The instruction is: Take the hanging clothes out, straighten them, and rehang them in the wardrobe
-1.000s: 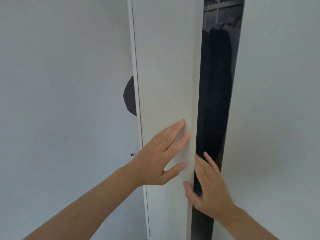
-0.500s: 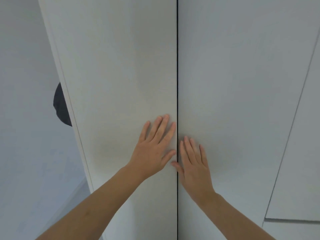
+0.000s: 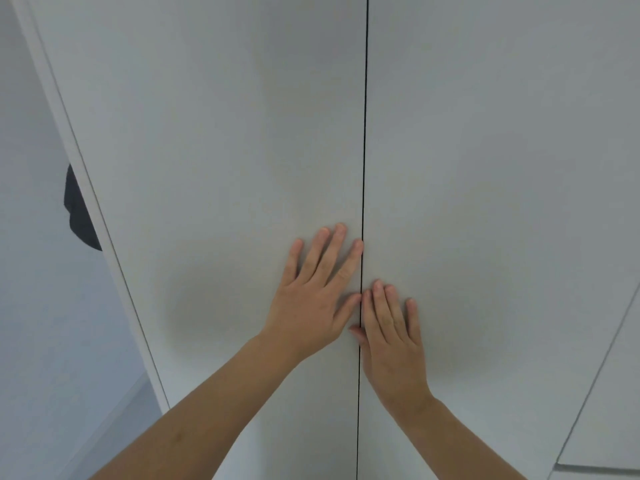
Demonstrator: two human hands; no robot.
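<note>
Two white wardrobe doors fill the view, closed against each other along a thin dark seam. My left hand (image 3: pixel 317 289) lies flat on the left door (image 3: pixel 225 150), fingers straight, right beside the seam. My right hand (image 3: pixel 393 327) presses flat on the right door (image 3: pixel 502 168), its thumb at the seam. The hanging clothes are hidden behind the doors.
A dark rounded object (image 3: pixel 78 213) sticks out from behind the wardrobe's left edge, against the pale wall (image 3: pixel 34 271). Another white panel (image 3: pixel 609 393) adjoins the wardrobe at the lower right.
One second ago the left door stood ajar, showing dark clothes on hangers. Both hands pushed it closed; since half a second ago they have stayed flat on the doors.
</note>
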